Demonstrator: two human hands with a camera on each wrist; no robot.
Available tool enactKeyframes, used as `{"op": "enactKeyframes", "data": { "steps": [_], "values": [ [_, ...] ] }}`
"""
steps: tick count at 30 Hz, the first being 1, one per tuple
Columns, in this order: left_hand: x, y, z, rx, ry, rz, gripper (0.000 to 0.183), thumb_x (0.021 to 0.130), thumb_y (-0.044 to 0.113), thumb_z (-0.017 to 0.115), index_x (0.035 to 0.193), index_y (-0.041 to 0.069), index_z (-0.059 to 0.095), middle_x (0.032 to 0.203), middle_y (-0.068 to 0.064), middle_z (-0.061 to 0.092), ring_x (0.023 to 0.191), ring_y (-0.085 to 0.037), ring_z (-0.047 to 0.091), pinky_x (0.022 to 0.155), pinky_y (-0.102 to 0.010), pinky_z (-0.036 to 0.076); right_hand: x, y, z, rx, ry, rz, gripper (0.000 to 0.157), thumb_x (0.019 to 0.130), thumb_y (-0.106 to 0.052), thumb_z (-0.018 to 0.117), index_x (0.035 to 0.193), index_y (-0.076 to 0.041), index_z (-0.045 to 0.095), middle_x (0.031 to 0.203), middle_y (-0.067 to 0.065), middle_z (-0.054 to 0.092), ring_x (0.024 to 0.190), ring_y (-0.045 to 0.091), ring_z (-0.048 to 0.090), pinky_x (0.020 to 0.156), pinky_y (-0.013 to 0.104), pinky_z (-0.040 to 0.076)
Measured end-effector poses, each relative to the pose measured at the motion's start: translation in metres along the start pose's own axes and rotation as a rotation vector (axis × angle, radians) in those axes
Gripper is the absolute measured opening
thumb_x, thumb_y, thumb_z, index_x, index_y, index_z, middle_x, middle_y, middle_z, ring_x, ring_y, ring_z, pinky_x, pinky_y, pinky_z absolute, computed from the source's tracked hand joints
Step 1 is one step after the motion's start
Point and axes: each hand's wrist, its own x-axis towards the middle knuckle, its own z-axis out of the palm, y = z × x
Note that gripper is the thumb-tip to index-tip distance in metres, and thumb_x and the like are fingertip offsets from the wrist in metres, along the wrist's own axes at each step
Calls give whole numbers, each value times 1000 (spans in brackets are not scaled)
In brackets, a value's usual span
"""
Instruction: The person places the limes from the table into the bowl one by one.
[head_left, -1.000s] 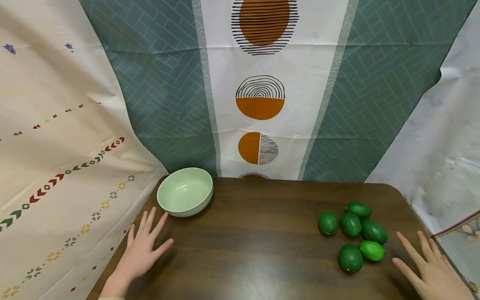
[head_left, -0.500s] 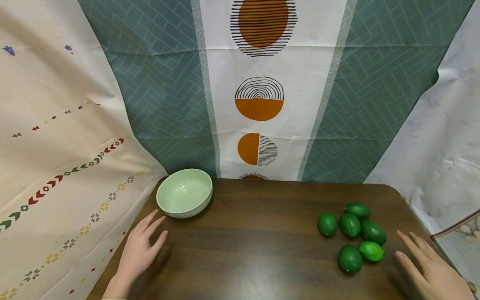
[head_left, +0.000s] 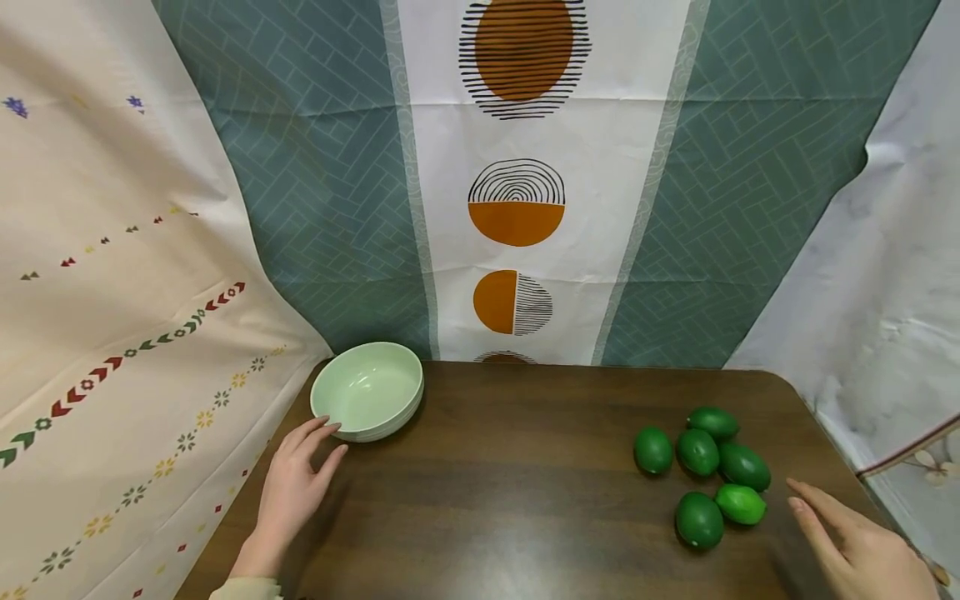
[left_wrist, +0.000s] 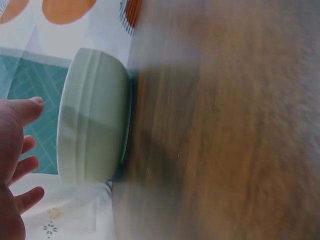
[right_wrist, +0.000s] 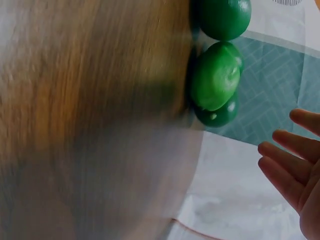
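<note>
A pale green bowl (head_left: 367, 387) stands upright at the table's back left. My left hand (head_left: 288, 492) hovers at its near side, fingers loosely bent and fingertips overlapping the near rim in the head view. In the left wrist view the thumb and fingers of that hand (left_wrist: 12, 150) are spread facing the bowl's side (left_wrist: 95, 120), holding nothing. On the right lies a cluster of several dark green limes (head_left: 700, 521) with one brighter lime (head_left: 741, 504). My right hand (head_left: 862, 542) is just right of them with fingers extended; the right wrist view has the brighter lime (right_wrist: 215, 82) nearest.
The dark brown wooden table (head_left: 510, 467) stretches between the bowl and the limes. Behind it hangs a teal and white patterned cloth (head_left: 517, 300). A cream embroidered cloth (head_left: 150, 375) borders the left edge, and a white cloth (head_left: 862, 333) the right.
Both hands' fingers have drawn closer together from a wide spread. My left hand has moved slightly right, to the bowl's near rim. The bowl and limes stay in place; the head view tilts slightly.
</note>
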Motion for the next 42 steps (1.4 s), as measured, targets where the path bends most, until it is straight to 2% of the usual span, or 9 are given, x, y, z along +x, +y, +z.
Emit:
{"op": "enactKeyframes", "data": {
  "steps": [5, 11, 15, 19, 24, 28, 35, 42],
  "values": [
    [5, -3, 9, -9, -33, 3, 42, 82, 2, 93, 121, 4, 77, 130, -19, 70, 122, -41, 63, 99, -56, 51, -4, -8, 1, 15, 32, -22, 46, 111, -35, 61, 132, 5, 69, 125, 39, 66, 62, 36, 71, 50, 55, 59],
    [11, -4, 15, 21, -70, 17, 37, 81, 2, 93, 115, 4, 80, 122, -17, 73, 114, -40, 67, 94, -59, 56, -8, -13, 0, 24, 69, -54, 39, 109, -32, 65, 124, 4, 74, 119, 36, 71, 63, 35, 72, 50, 56, 59],
    [14, -4, 19, 50, -96, 19, 32, 81, 2, 93, 111, 6, 81, 114, -12, 76, 108, -36, 70, 90, -58, 60, -9, -15, 0, 23, 56, -48, 40, 108, -33, 66, 121, 4, 76, 119, 35, 71, 66, 36, 74, 52, 56, 59],
    [14, -3, 21, 80, -127, 16, 29, 82, 3, 93, 108, 8, 82, 107, -8, 77, 103, -34, 72, 86, -57, 62, -10, -18, 0, 32, 30, -33, 41, 108, -37, 66, 122, 0, 78, 123, 33, 71, 77, 42, 75, 55, 59, 60],
    [16, -2, 23, 125, -151, 12, 27, 82, 3, 93, 107, 8, 82, 103, -7, 78, 98, -33, 73, 82, -56, 63, -11, -21, -1, 35, 9, -47, 39, 107, -38, 68, 121, -3, 79, 126, 31, 71, 90, 49, 75, 59, 64, 60],
    [20, -1, 24, 156, -173, 22, 27, 82, 3, 92, 107, 6, 83, 101, -8, 77, 93, -33, 73, 79, -56, 63, -11, -23, -2, 38, -3, -58, 39, 107, -38, 68, 122, -4, 79, 127, 27, 72, 93, 48, 75, 61, 65, 59],
    [22, -3, 25, 176, -164, 48, 24, 79, 1, 93, 100, 7, 83, 95, -6, 75, 85, -31, 73, 73, -55, 63, -11, -24, 1, 56, -5, -92, 35, 106, -37, 70, 121, -8, 81, 129, 25, 73, 96, 49, 75, 60, 66, 60],
    [23, 0, 25, 178, -158, 11, 21, 81, 0, 92, 96, 10, 82, 94, -2, 75, 87, -30, 74, 66, -55, 63, -9, -26, 4, 62, 16, -142, 31, 105, -34, 72, 119, -7, 82, 127, 25, 73, 94, 49, 75, 58, 64, 60]
  ]
}}
